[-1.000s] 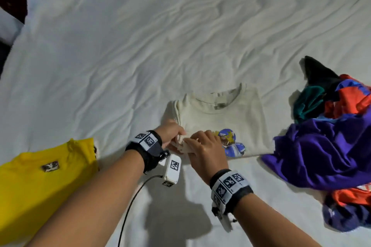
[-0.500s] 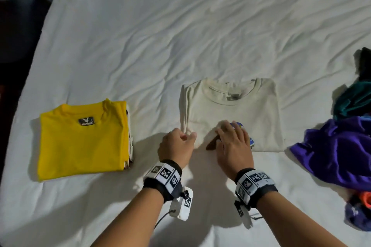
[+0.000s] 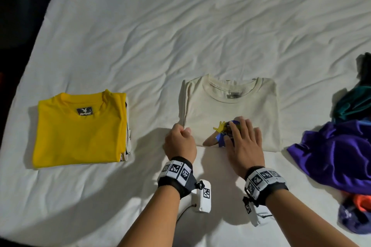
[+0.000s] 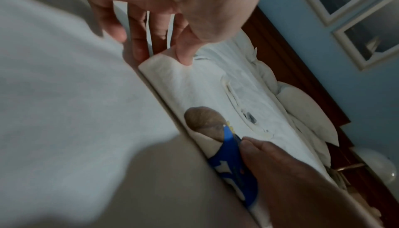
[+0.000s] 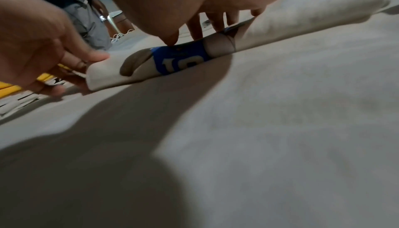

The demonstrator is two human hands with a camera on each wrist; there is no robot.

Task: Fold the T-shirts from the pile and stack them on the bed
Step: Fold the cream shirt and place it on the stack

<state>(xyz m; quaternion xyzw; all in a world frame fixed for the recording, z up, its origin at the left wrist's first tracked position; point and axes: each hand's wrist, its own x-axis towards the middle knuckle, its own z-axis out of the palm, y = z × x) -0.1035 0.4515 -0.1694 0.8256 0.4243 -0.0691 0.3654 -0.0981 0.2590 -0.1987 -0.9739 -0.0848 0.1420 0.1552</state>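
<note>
A folded cream T-shirt (image 3: 232, 110) with a blue and yellow print lies on the white bed (image 3: 180, 26), collar away from me. My left hand (image 3: 180, 136) pinches its near left corner (image 4: 164, 62), thumb on top and fingers curled under the fold (image 5: 95, 71). My right hand (image 3: 243, 140) lies flat on the print, its fingers (image 5: 194, 30) pressing the cloth near the front edge. A folded yellow T-shirt (image 3: 80, 128) tops a small stack at the left. The pile of unfolded shirts (image 3: 341, 146), purple on top, is at the right.
Teal, black and orange garments (image 3: 353, 102) sit in the pile at the right edge. The bed's left edge (image 3: 40, 32) drops to a dark floor. Pillows and a dark headboard (image 4: 302, 78) show in the left wrist view. A person in grey trousers (image 5: 88, 21) stands beyond the bed.
A second ago both hands gripped the cream shirt's near left corner. Now the right hand lies flat on the print and the left pinches the corner. The view has swung left.
</note>
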